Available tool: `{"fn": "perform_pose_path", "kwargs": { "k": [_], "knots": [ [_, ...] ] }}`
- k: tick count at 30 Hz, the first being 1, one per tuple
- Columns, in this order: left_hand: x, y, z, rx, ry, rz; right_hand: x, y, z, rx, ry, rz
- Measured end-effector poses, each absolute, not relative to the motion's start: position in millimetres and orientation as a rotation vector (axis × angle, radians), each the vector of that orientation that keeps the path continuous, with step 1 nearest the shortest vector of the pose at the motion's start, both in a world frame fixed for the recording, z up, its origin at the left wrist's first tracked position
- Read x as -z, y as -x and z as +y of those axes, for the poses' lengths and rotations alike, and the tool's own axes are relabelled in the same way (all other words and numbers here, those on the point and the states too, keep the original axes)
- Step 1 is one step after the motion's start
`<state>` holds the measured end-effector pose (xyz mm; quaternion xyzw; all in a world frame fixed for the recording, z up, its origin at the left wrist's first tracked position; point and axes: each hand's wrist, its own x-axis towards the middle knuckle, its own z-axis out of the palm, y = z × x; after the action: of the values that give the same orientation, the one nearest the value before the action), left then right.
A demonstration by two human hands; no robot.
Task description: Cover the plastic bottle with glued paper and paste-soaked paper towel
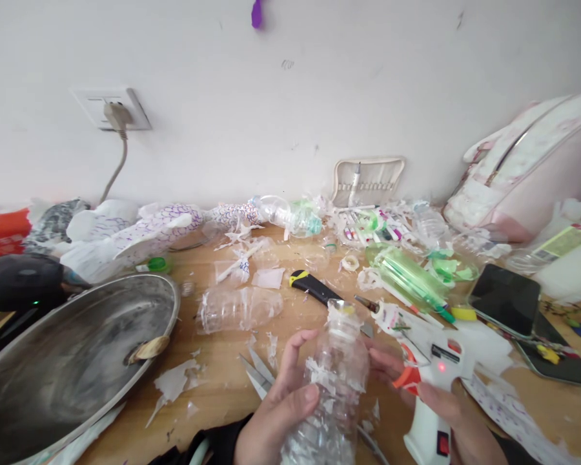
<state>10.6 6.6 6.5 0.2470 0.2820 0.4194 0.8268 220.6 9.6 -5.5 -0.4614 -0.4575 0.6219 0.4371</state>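
My left hand (288, 400) is closed round a clear plastic bottle (336, 381) with scraps of white material stuck to it; its open neck points away from me. My right hand (448, 413) holds a white glue gun (430, 387) with an orange trigger and a lit red light. The gun's nozzle is just right of the bottle's neck, and some right fingers reach behind the bottle's right side. Scissors (259, 374) lie partly hidden beside my left hand. Beyond the bottle lies a black and yellow utility knife (314, 288).
A metal basin (77, 361) fills the left side. Another clear bottle piece (237, 309), a green bottle (409, 278), markers (372, 226) and a phone (505, 299) lie on the wooden table. A pink and white backpack (537, 168) leans at the right wall.
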Motion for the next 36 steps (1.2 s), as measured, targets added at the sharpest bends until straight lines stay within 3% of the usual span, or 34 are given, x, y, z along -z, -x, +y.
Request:
{"fn": "perform_pose_path", "kwargs": {
  "k": [5, 17, 29, 36],
  "knots": [
    [12, -5, 17, -0.865, -0.643, 0.594, 7, -231, 6, -1.535, 1.153, -1.270],
    [-8, -9, 0, -0.887, -0.544, 0.562, 34, -250, 6, -1.628, 1.223, -1.490],
    [-11, -11, 3, -0.962, -0.682, 0.594, -14, -215, -14, -1.446, 1.445, -1.259],
    [-10, -9, 6, -0.858, -0.704, 0.659, -17, -214, -12, -1.457, 1.427, -1.243]
  ]
}}
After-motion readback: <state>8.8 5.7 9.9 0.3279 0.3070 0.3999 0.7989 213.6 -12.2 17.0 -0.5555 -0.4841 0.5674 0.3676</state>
